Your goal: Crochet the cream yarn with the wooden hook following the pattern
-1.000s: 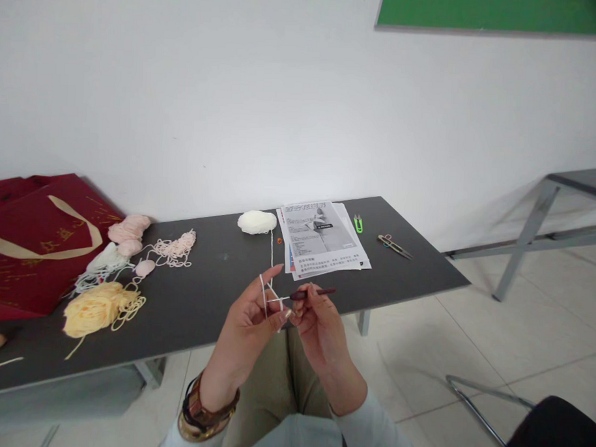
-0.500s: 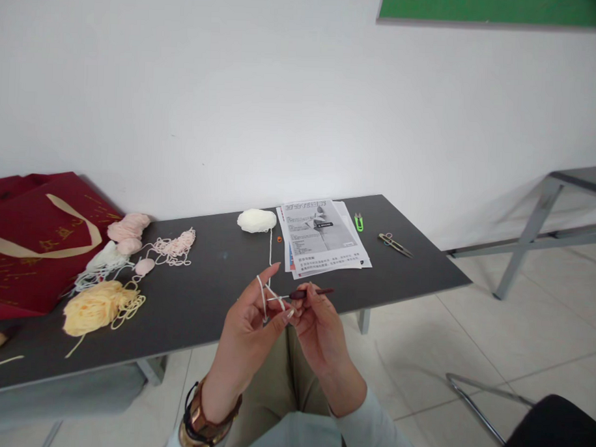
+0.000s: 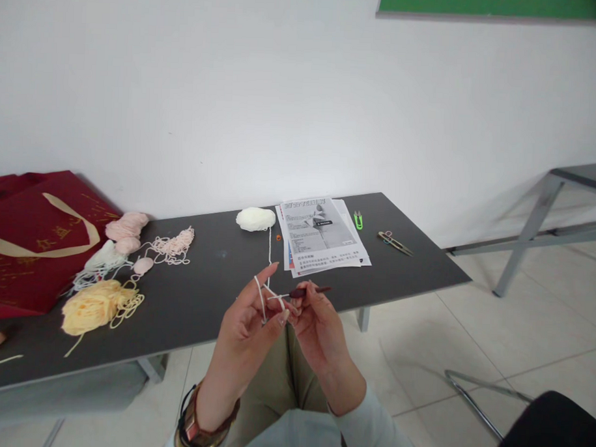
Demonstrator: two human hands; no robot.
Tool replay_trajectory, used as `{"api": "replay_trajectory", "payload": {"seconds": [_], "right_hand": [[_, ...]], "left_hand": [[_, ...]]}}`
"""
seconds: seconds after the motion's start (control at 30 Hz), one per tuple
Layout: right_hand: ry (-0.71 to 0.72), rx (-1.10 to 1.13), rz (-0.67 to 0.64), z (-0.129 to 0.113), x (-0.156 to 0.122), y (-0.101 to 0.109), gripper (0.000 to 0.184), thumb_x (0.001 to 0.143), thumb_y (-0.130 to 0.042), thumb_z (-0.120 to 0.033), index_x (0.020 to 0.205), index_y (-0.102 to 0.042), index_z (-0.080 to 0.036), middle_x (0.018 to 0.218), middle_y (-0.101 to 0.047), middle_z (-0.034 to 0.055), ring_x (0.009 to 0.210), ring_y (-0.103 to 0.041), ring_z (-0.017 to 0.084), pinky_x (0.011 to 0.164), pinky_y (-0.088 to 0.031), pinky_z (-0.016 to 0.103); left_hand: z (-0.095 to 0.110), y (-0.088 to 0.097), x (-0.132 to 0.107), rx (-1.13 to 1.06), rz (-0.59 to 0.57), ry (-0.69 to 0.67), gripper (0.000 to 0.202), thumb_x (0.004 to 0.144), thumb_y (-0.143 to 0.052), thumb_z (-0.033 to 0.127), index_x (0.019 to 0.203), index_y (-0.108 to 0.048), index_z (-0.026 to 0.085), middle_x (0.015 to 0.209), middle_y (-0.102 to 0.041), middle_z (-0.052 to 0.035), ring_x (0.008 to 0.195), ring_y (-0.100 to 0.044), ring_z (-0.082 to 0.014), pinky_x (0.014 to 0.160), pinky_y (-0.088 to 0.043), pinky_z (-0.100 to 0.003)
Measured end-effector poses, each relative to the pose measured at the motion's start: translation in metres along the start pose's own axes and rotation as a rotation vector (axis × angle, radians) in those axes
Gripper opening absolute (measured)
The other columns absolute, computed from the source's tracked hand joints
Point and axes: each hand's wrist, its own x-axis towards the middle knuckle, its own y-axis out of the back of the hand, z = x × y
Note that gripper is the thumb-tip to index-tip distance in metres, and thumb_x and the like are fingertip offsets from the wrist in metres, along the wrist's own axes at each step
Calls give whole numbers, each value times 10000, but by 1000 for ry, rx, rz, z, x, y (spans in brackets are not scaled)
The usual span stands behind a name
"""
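Note:
White yarn point(image 3: 260, 297) loops round the raised index finger of my left hand point(image 3: 248, 329), whose thumb and other fingers are closed on the strand. From there the strand runs up to a white yarn ball point(image 3: 256, 219) at the table's back edge. My right hand point(image 3: 321, 328) grips a crochet hook point(image 3: 299, 293) by its dark red handle. The hook's thin metal shaft points left, among the yarn strands by my left fingers. Both hands are close together above my lap, at the table's front edge. The hook's very tip is too small to make out.
Printed sheets point(image 3: 321, 240) lie beyond my hands on the dark table point(image 3: 202, 298). Green thread snips point(image 3: 358, 220) and metal snips point(image 3: 394, 243) are to their right. Pink yarn point(image 3: 126, 227), yellow yarn point(image 3: 97, 308) and a red bag point(image 3: 27, 266) occupy the left. A black chair point(image 3: 555, 431) stands at lower right.
The view has shifted very slightly. The hands, yarn and crochet hook keep almost the same pose, with nothing taken up or let go.

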Motion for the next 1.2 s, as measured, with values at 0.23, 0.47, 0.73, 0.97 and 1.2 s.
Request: {"api": "replay_trajectory", "payload": {"seconds": [0.23, 0.47, 0.73, 0.97, 1.2], "right_hand": [[-18, 24, 1, -1, -1, 0, 167, 769, -725, -283, 821, -677, -133, 624, -649, -11, 542, -582, 64, 552, -513, 159], [-16, 22, -8, -2, -1, -1, 159, 776, -718, -276, 827, -676, -132, 643, -652, -3, 571, -594, 72, 584, -522, 172], [-16, 16, -3, -2, -1, -3, 144, 785, -710, -283, 815, -676, -147, 627, -641, -11, 550, -579, 75, 566, -518, 178], [-15, 14, -8, -2, 0, -3, 168, 778, -717, -291, 823, -675, -135, 628, -641, -10, 551, -578, 72, 568, -514, 175], [-31, 17, -2, -2, -1, -4, 165, 779, -715, -299, 819, -670, -145, 626, -638, -15, 556, -577, 71, 558, -504, 169]], "left_hand": [[2, -2, -3, -56, -13, -8, 589, 802, -646, 201, 1354, -459, 286, 834, -616, -2, 844, -623, -128, 827, -484, -258], [1, -3, -2, -87, -6, -6, 573, 813, -637, 184, 1348, -464, 298, 826, -613, 6, 830, -609, -106, 808, -474, -221], [0, -2, -2, -58, 13, 4, 589, 798, -652, 209, 1349, -466, 303, 822, -609, 5, 833, -609, -122, 819, -476, -246], [-1, -1, -3, -41, 13, -3, 583, 796, -653, 212, 1344, -475, 302, 825, -611, -2, 827, -614, -125, 806, -479, -239], [-2, 1, -2, -40, 2, -5, 596, 802, -641, 216, 1362, -453, 294, 837, -625, -12, 843, -621, -139, 822, -482, -262]]}}
